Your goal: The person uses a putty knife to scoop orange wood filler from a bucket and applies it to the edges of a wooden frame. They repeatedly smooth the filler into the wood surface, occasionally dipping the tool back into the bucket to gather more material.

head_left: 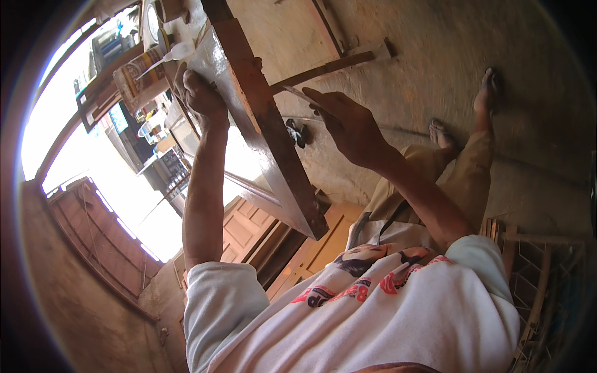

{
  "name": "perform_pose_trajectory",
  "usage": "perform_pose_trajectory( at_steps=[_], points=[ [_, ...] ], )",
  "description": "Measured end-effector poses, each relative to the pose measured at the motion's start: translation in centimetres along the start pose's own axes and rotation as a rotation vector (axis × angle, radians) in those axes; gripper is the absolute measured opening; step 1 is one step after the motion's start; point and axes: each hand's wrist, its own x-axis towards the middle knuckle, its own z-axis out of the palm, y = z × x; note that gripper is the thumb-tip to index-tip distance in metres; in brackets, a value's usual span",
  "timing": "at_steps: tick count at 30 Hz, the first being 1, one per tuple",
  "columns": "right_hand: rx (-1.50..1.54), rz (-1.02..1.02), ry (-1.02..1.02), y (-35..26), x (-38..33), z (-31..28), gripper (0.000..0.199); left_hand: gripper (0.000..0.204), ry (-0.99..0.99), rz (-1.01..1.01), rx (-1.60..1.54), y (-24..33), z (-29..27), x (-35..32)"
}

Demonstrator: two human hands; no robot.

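Note:
A dark brown, glossy wooden frame (273, 155) slants across the middle of the view, its side edge reddish and patchy in the upper part. My left hand (204, 94) is closed at the frame's far-left side, its fingers curled over the wood and partly hidden. Between the fingers of my right hand (348, 124) is a thin, flat blade-like tool (297, 94). The tool's tip points at the patchy edge; whether it touches the wood I cannot tell. Just beyond my left hand lies a white squeeze bottle (179, 51) with a long thin nozzle.
Beside the squeeze bottle is a brown-and-yellow labelled tub (135, 76). A wooden bar (336, 65) reaches out beyond the frame, above the floor. Panelled wooden doors (249, 227) stand below it. A metal grille (528, 286) is at the lower right; a bright doorway opens on the left.

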Motion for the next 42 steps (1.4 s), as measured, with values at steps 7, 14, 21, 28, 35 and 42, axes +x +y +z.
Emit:
perform_pose_trajectory(
  at_steps=[7,14,21,28,35,42],
  points=[
    [0.029,-0.129,0.189,-4.4,1.9,0.2,0.054,0.056,-0.009,0.012,0.012,-1.2,-0.2,0.7],
    [-0.179,-0.206,0.119,-5.5,1.9,0.4,0.069,0.052,0.03,0.146,0.179,-1.5,0.2,-0.5],
    [-0.149,-0.165,-0.097,-6.4,0.0,0.0,0.079,0.052,0.025,0.116,0.211,0.5,0.5,-1.5],
    [-0.087,-0.167,0.066,-7.3,0.2,-1.0,0.069,0.058,0.079,0.033,0.2,1.4,0.9,-1.9],
    [-0.232,-0.222,0.011,-7.5,0.8,-1.4,0.079,0.06,0.069,0.086,0.212,2.0,1.2,-2.1],
    [-0.191,-0.221,0.025,-8.4,1.2,-1.7,0.083,0.06,0.018,0.075,0.266,3.4,0.8,-2.7]
  ],
)
